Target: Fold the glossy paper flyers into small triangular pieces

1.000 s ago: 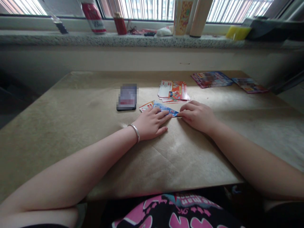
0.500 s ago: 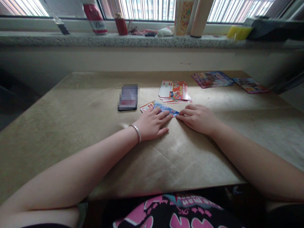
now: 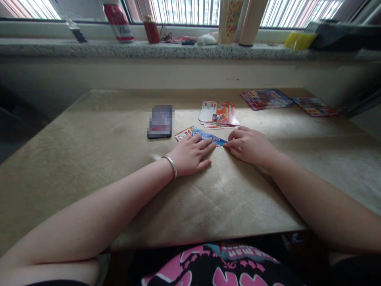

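Head view: left hand (image 3: pixel 190 157) lies flat, fingers spread on the blue folded paper (image 3: pixel 208 138) mid-table (image 3: pixel 89 151), right hand (image 3: pixel 251 145) pinches its tip; even pressure suits a crisp crease, short of the phone (image 3: pixel 160 121) beyond.

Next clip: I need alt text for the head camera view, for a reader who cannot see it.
Two bare hands meet on a blue printed leaflet on a brown table: the left hand lies flat on it, and the right hand curls at its pointed corner. Beyond lie a dark phone and a stack of leaflets.
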The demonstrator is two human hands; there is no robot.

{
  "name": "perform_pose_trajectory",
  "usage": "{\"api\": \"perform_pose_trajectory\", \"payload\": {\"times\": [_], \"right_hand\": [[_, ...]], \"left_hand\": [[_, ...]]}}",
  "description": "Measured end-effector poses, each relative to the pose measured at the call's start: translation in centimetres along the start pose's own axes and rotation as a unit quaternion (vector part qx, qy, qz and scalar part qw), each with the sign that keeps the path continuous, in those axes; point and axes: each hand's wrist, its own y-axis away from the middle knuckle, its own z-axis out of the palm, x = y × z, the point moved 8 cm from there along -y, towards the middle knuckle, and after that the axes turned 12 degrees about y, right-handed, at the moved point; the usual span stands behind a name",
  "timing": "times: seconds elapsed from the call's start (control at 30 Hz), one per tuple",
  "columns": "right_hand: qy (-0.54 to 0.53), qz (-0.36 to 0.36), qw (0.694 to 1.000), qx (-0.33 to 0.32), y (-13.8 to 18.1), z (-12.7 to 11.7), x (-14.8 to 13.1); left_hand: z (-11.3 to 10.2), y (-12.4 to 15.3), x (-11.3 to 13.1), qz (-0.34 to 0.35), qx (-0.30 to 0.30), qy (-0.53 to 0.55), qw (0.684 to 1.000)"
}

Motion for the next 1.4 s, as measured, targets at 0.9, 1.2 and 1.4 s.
{"api": "perform_pose_trajectory", "payload": {"times": [0.9, 1.2, 1.4], "right_hand": [[-0.078, 0.049, 0.996, -0.021, 1.0, 0.9, 4.0], [-0.141, -0.047, 0.989, 0.017, 0.0, 0.5, -0.4], [-0.146, -0.029, 0.988, 0.033, 0.0, 0.7, -0.6]], "left_hand": [[0.2, 0.1, -0.2, 0.003, 0.001, 0.012, 1.000], [0.3, 0.1, -0.5, 0.006, 0.009, 0.038, 0.999], [0.0, 0.3, -0.4, 0.000, 0.017, 0.044, 0.999]]}}
